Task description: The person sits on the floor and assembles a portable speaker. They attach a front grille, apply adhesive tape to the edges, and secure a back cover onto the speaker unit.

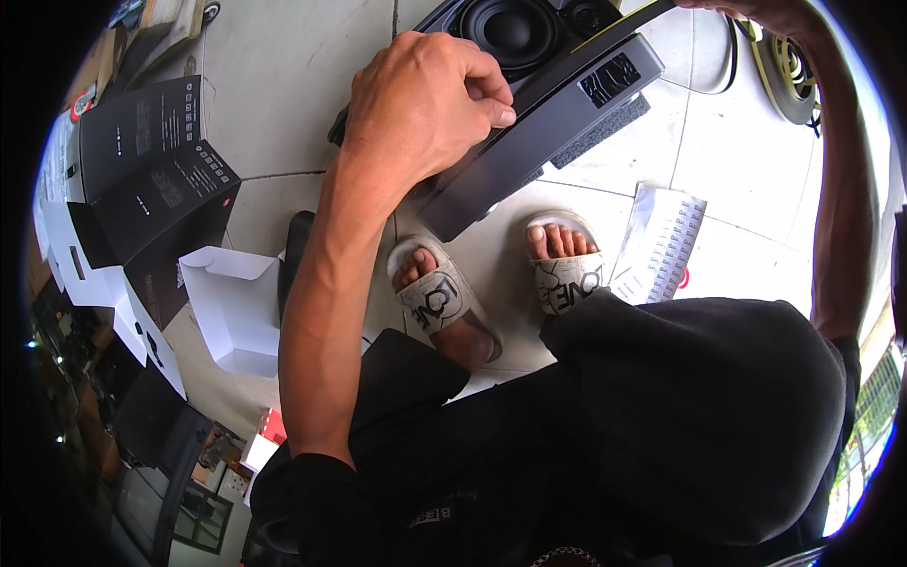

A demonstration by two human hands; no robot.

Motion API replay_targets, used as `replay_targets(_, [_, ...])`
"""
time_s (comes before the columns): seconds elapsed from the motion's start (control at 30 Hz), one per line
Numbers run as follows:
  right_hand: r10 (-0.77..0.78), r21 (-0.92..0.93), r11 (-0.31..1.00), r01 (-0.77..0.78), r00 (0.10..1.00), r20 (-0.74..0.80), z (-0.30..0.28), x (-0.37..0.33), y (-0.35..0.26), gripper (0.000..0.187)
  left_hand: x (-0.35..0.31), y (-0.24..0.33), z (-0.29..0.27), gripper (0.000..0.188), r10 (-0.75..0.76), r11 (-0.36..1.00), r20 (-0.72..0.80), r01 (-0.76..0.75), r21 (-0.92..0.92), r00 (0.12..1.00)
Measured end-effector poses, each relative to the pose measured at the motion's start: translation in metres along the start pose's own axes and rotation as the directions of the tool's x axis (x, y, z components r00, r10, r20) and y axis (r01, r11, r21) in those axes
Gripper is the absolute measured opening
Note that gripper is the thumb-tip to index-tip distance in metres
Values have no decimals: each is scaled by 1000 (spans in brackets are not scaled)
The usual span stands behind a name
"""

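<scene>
A black speaker cabinet (452,19) with a large round cone (508,30) lies beyond my feet, at the top of the view. Against its near side stands a grey rectangular panel (529,142) with a cut-out window near its right end. My left hand (420,104) is over the cabinet, thumb and forefinger pinched at the panel's upper edge; what they pinch is too small to make out. At the top right, my right hand (723,6) is mostly cut off by the frame edge. Its fingers close on the end of a dark strip with a yellow edge (619,30).
Opened black cartons (156,180) and a white inner box (231,302) stand at the left. A printed sheet (661,241) lies beside my right sandal (567,269). A round yellowish speaker part (789,71) and a black cable (732,61) are at the far right.
</scene>
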State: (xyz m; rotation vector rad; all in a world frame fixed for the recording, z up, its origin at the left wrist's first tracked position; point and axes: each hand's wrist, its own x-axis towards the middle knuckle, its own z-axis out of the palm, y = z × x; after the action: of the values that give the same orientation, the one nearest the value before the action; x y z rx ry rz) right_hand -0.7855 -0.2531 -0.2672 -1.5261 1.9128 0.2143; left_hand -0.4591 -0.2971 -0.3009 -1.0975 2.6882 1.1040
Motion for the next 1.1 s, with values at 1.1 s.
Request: replay_targets(1.1, [60,-99,992,-82,976,-211,-24,-18,33,25,107,81,-36,25,-410,877,549,480,19,728])
